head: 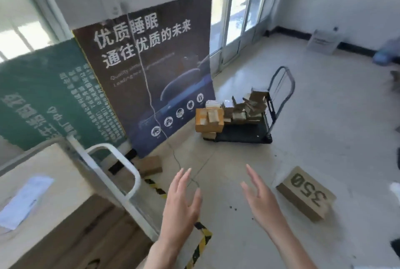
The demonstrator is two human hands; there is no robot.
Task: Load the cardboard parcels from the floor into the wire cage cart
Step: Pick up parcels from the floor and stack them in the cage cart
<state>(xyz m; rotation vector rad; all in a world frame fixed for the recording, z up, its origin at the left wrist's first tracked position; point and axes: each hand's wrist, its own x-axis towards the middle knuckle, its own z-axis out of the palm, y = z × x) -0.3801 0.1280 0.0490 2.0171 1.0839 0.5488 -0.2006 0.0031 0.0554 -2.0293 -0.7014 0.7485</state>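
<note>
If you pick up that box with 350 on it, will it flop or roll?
Probably neither. The box looks like stiff cardboard with straight edges, so it should keep its shape. It lies flat on its wide side, so it likely won't roll or tip. Weight can't be told.

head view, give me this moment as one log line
left grip open, empty | right grip open, empty | 350 box on floor, right | small box on floor near cart
</note>
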